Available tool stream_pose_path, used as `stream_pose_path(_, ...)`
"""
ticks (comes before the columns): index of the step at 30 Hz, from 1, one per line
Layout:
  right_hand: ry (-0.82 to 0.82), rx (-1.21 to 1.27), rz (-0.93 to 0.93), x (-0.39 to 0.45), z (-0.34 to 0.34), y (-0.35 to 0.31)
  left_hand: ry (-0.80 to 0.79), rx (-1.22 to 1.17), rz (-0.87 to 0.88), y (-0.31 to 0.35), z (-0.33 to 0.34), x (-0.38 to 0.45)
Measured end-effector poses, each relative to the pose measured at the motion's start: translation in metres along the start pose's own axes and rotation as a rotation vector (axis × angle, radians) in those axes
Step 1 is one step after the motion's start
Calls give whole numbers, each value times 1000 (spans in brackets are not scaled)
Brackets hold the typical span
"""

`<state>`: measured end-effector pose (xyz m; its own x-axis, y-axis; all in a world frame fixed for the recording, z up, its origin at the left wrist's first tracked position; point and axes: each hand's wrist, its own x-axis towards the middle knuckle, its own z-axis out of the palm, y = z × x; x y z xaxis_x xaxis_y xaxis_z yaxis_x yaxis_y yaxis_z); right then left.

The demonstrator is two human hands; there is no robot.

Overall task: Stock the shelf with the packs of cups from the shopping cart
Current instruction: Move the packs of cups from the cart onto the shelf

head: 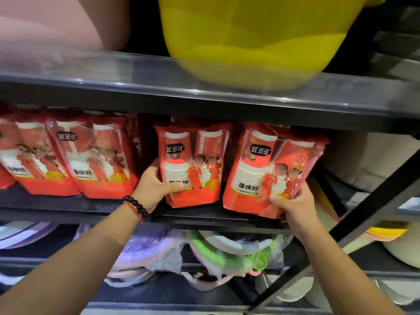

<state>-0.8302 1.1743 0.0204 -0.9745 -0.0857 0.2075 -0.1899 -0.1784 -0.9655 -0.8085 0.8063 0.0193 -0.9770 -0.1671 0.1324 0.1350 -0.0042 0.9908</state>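
Observation:
Red packs of white cups stand in a row on the dark middle shelf (109, 206). My left hand (154, 186) grips the lower left side of one upright pack (193, 164) near the middle. My right hand (293, 202) holds the bottom right corner of another pack (268, 169), which tilts slightly at the right end of the row. Two more packs (91, 155) stand to the left, with others behind them. The shopping cart is out of view.
A yellow plastic tub (250, 42) and a pink one (45, 26) sit on the shelf above. Below are stacked plastic basins in bags (227, 251). A black diagonal brace (354, 214) crosses at the right. Pale items (372, 160) fill the neighbouring bay.

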Motion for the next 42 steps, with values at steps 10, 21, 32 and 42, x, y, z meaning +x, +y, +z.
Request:
stream_pose_path(10,-35,13,97,40,5,30,-27,-2,-24,-13,-6,15)
stream_pose_path(21,-63,-67,131,46,8,32,80,87,34,-18,-8,19)
stream_pose_path(32,-35,-154,185,49,9,30,80,236,17,-15,-7,15)
stream_pose_path(42,-45,-206,286,39,0,10,192,201,-113,-16,-2,-11)
